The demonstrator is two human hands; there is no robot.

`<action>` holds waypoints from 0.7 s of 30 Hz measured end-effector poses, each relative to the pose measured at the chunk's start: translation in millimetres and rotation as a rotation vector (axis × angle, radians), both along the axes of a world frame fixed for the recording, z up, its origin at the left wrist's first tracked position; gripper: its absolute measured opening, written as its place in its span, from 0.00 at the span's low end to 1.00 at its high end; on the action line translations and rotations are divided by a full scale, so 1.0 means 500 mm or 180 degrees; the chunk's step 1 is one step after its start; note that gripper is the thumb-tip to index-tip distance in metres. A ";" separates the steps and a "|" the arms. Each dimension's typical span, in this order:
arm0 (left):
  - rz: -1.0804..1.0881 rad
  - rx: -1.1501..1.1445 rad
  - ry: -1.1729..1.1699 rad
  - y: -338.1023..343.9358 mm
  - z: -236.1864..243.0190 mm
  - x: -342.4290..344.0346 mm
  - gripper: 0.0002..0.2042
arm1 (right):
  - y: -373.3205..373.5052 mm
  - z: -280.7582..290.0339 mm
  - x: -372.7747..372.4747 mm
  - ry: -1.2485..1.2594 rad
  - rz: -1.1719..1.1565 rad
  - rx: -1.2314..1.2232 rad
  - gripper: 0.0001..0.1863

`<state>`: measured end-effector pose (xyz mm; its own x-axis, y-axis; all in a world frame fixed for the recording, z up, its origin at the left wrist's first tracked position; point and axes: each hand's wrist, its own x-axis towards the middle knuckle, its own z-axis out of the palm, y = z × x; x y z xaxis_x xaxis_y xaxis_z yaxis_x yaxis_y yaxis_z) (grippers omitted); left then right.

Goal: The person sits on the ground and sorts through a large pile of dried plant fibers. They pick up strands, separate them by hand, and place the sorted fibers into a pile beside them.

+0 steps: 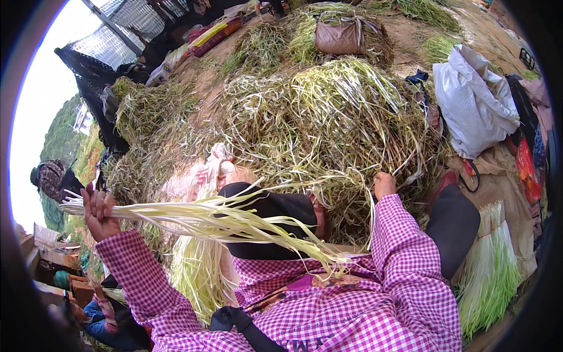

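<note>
My left hand [101,211] grips a bunch of long pale yellow-white stalks [229,220] by its left end, the leaves trailing rightward across my dark-clad knee. My right hand [384,185] is at the near right edge of a large heap of tangled dry and pale leaves [311,117], fingers curled on a thin pale strand [370,217] that hangs down. A loose pale bundle [199,276] lies below the held bunch. At my right lies a tied bundle of white-and-green stalks [489,264].
A white sack [475,100] stands at right. A brown wrapped bundle [340,38] sits on piled greens behind the heap. Dark netting [91,82] edges the back left. People in camouflage [56,176] and blue clothing [105,320] are at left. More leaf piles [141,117] cover ground at left.
</note>
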<state>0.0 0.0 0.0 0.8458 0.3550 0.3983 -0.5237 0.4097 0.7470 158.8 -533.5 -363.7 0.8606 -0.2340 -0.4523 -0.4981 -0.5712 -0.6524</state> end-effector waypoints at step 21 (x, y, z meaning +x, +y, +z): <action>-0.0558 -0.0413 -0.0208 -0.102 -0.007 0.031 0.16 | 0.327 0.361 -0.146 -0.3662 0.2476 0.1196 0.11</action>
